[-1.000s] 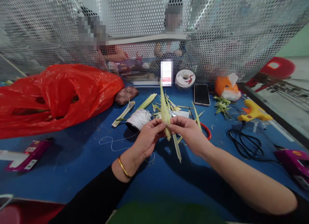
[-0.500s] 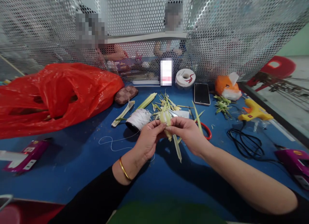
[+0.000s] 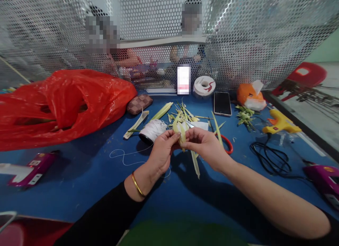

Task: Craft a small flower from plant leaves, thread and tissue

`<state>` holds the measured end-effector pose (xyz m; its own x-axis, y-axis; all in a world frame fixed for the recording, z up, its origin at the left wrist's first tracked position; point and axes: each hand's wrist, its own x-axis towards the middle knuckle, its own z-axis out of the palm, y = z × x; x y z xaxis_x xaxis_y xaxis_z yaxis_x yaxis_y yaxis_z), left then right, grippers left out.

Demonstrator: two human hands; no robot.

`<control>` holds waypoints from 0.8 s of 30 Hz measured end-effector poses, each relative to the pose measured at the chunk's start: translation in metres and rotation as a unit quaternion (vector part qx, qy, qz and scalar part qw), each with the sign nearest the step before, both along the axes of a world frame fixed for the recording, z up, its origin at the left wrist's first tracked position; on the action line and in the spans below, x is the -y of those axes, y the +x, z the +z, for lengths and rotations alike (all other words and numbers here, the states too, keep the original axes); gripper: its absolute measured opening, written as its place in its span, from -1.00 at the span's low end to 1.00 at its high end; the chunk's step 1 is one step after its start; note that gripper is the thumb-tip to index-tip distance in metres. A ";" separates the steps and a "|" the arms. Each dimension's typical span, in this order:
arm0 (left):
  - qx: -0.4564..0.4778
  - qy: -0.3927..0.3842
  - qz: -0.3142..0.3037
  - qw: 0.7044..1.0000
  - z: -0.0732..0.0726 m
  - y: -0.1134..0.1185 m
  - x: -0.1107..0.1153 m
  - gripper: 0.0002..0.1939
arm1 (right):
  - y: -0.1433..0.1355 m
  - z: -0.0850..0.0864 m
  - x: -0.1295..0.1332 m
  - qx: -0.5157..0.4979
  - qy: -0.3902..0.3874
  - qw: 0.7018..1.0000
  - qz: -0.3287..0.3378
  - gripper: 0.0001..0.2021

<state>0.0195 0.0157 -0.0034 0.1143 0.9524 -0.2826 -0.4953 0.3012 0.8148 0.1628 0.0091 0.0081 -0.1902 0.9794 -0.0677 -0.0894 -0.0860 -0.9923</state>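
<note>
Between my two hands is a folded pale yellow-green leaf piece [image 3: 177, 121], its strips looping upward from my fingertips. My left hand [image 3: 161, 152] pinches its lower left side between thumb and fingers. From the right, my right hand [image 3: 212, 148] has thumb and forefinger closed on the same piece. A narrow pale strip [image 3: 195, 164] slants down below my right fingers. White thread on a black spool [image 3: 155, 130] lies just left of my hands. Leaf scraps [image 3: 189, 113] are heaped behind them. Red-handled scissors [image 3: 231, 146] lie partly hidden behind my right hand.
A red plastic bag [image 3: 87, 97] fills the left side, near a checkered pouch [image 3: 140, 104]. Toward the back are a ribbon roll [image 3: 204, 86] and a dark phone [image 3: 222, 104]. A yellow glue gun [image 3: 282, 122] with a black cable lies right. Beyond a perforated screen, two people sit.
The leaf piece has tilted left, and its loop is spread wider. My fingers have shifted slightly on it. The view has moved a little.
</note>
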 end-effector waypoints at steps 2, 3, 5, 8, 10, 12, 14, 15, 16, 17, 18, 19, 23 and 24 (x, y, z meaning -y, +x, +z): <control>-0.005 0.004 -0.004 1.000 0.000 0.000 0.000 -0.71 | 0.001 -0.001 -0.001 0.004 0.001 1.000 -0.013 -0.80; -0.008 0.005 -0.014 1.000 0.000 0.000 0.001 -0.72 | 0.001 -0.002 -0.001 0.001 0.003 1.000 -0.021 -0.80; -0.010 0.004 -0.037 0.999 0.001 0.001 0.001 -0.73 | 0.001 -0.004 -0.002 -0.009 0.008 0.999 -0.031 -0.79; -0.008 -0.001 -0.049 0.999 0.001 0.001 0.002 -0.75 | 0.001 -0.005 -0.003 -0.014 0.015 1.000 -0.022 -0.79; 0.004 -0.007 -0.042 0.999 0.000 0.001 0.002 -0.77 | 0.000 -0.004 -0.003 -0.015 0.023 0.999 -0.016 -0.82; 0.018 -0.022 -0.035 0.999 -0.001 0.000 0.001 -0.79 | 0.000 -0.002 -0.002 -0.025 0.033 0.999 -0.007 -0.86; 0.028 -0.035 -0.028 0.999 -0.001 -0.001 -0.001 -0.81 | 0.001 0.001 -0.002 -0.042 0.039 0.998 0.008 -0.88; 0.029 -0.036 -0.026 0.999 -0.001 -0.002 -0.002 -0.81 | 0.001 0.002 -0.001 -0.048 0.039 0.998 0.016 -0.88; 0.028 -0.032 -0.025 0.999 0.000 -0.003 -0.003 -0.82 | 0.002 0.003 -0.001 -0.053 0.036 0.998 0.025 -0.86; 0.026 -0.025 -0.029 0.999 0.000 -0.003 -0.004 -0.82 | 0.003 0.005 -0.001 -0.057 0.031 0.997 0.035 -0.85; 0.022 -0.016 -0.035 0.999 0.000 -0.003 -0.004 -0.81 | 0.004 0.006 -0.002 -0.061 0.023 0.997 0.046 -0.84; 0.017 -0.006 -0.041 0.999 0.001 -0.003 -0.004 -0.80 | 0.006 0.007 -0.002 -0.068 0.013 0.996 0.056 -0.84; -0.019 0.046 -0.057 0.997 0.002 -0.002 -0.002 -0.78 | 0.012 0.008 -0.007 -0.119 -0.050 0.990 0.055 -0.79; -0.029 0.064 -0.063 0.996 0.003 -0.002 -0.001 -0.78 | 0.014 0.007 -0.008 -0.133 -0.068 0.988 0.047 -0.75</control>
<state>0.0171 0.0169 -0.0008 0.2228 0.9600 -0.1695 -0.4106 0.2501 0.8768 0.1769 0.0174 0.0152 -0.3082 0.9420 -0.1326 -0.3308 -0.2369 -0.9135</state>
